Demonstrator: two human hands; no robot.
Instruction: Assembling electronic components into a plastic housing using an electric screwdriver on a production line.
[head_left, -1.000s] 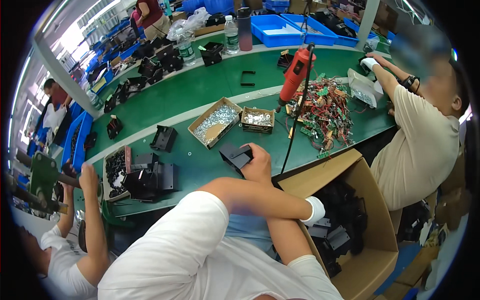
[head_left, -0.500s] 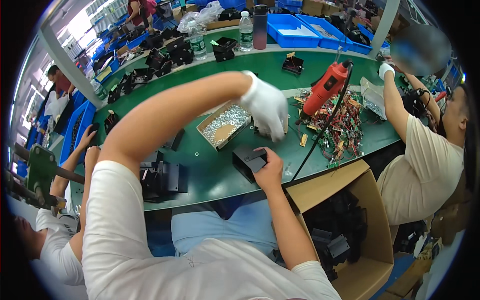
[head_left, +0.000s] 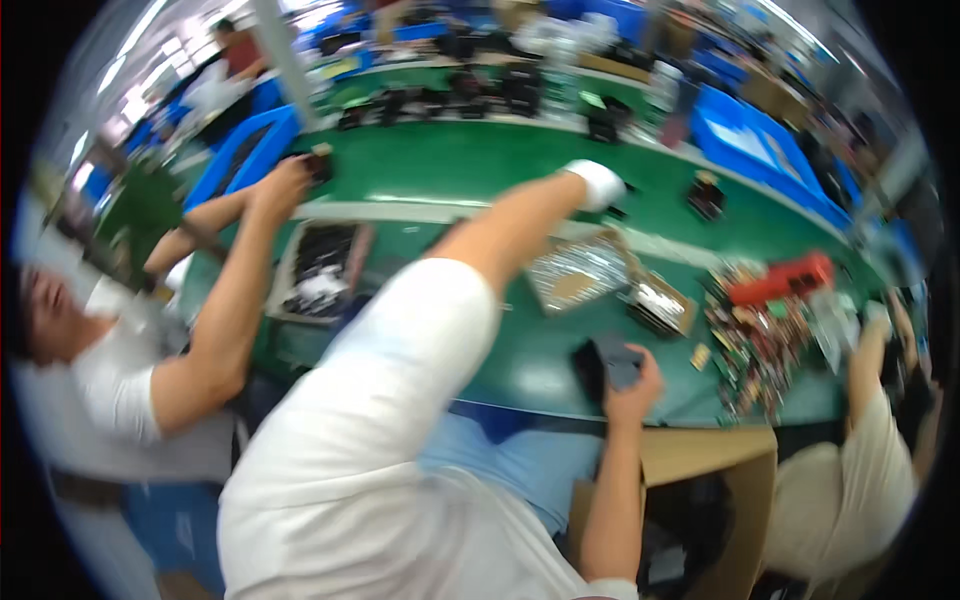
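In the head view, grips a black box (head_left: 618, 364) in the right hand (head_left: 636, 388), above the near part of the table (head_left: 525, 360), just beyond the carton (head_left: 700, 450). Stretches the white-gloved left hand (head_left: 597, 186) past the tray (head_left: 575, 289), beside a dark part (head_left: 617, 212); cannot tell, through blur, whether spread or pressed together.

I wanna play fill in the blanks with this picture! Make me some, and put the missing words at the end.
1. Of left and right, the bare hand holding the dark box-shaped part is the ____ one.
2. The outstretched hand is gloved in the colour ____.
3. The tool by the heap of wires and circuit boards is coloured ____.
4. The tabletop is coloured ____.

Missing words: right; white; red; green.
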